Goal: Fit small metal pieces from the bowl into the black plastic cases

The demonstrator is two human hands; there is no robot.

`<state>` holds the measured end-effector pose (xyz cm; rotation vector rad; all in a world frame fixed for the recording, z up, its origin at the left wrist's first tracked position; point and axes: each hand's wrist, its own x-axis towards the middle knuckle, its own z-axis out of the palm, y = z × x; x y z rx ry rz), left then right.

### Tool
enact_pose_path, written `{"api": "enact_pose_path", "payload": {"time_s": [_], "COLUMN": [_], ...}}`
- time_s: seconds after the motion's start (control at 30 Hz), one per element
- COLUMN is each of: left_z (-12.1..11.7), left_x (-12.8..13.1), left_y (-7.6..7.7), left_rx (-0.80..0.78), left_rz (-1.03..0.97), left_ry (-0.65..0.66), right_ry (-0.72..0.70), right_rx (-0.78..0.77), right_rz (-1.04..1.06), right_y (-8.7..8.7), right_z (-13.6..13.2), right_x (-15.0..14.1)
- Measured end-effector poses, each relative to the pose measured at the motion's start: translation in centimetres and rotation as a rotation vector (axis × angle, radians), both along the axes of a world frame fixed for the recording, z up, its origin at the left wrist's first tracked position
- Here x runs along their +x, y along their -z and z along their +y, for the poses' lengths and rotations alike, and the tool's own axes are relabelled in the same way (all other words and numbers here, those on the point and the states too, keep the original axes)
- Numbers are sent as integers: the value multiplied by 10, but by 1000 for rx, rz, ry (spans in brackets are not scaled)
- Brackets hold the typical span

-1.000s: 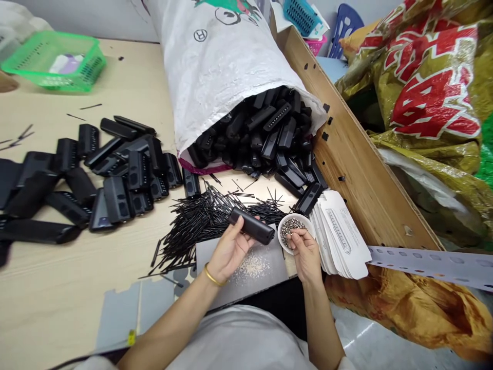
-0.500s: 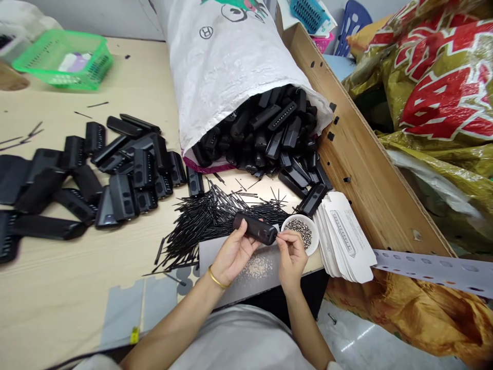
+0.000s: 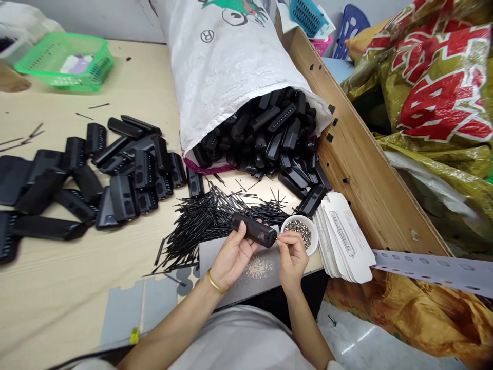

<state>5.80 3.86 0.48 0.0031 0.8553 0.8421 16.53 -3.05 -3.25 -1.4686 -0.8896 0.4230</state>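
My left hand (image 3: 233, 262), a gold bangle on its wrist, is closed around a dark, elongated plastic casing (image 3: 252, 229). The casing lies roughly level, its right end tipped slightly down. At that end, the thumb and fingers of my right hand (image 3: 293, 257) are pinched together on something too small to make out. Just behind the right hand stands a white bowl (image 3: 316, 241) with small shiny metal parts (image 3: 301, 229). Below both hands, pale granules (image 3: 259, 267) lie on a grey sheet (image 3: 208, 255). A heap of thin black sticks (image 3: 204, 221) spreads behind the left hand.
A white sack (image 3: 227, 67) spills black casings (image 3: 265, 128) at the back; more casings (image 3: 123, 198) are piled on the left. Printed white cards (image 3: 341, 239) stand right of the bowl, beside a wooden board (image 3: 370, 180). A green basket (image 3: 77, 77) sits far left.
The casing and my left hand have shifted very slightly left. My right hand keeps its pinch at the casing's end. The view has tilted a little.
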Motion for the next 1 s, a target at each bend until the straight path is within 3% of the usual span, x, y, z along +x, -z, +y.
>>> {"api": "enact_pose_path", "payload": {"time_s": [0.17,0.27,0.33,0.4,0.47,0.53,0.57,0.63,0.7,0.77,0.8,0.87,0.93,1.0], "left_z": [-2,-15,-21,-12,20,68,94,139,165,173,172,168,168,175], "left_x": [-16,-27,-27,-27,-36,-62,-78,-107,-113,-84,-58,6,67,104], "left_y": [1,11,21,31,34,29,23,9,-5,-13,-15,-17,-17,-18], "left_rx": [217,658,960,1122,1139,1041,957,804,873,1109,1245,1523,1616,1585], "left_rz": [121,302,407,556,837,1231,1411,1725,1987,2054,1992,1759,1718,1743], "left_ry": [15,156,307,407,374,251,170,140,31,-22,24,312,516,635], "right_ry": [-46,-116,-18,87,56,-49,-77,-89,-93,-89,-82,-58,-30,-8], "right_rx": [7,-13,-18,-95,-238,-362,-401,-463,-504,-509,-496,-455,-422,-416], "right_rz": [69,115,75,-53,-262,-482,-571,-691,-755,-772,-763,-698,-549,-314], "right_y": [6,1,-2,-2,3,12,17,26,32,34,34,32,27,21], "right_z": [-1,-6,-10,-13,-13,-12,-11,-10,-10,-9,-9,-10,-11,-14], "right_x": [-6,1,15,34,54,68,72,76,75,73,72,72,71,70]}}
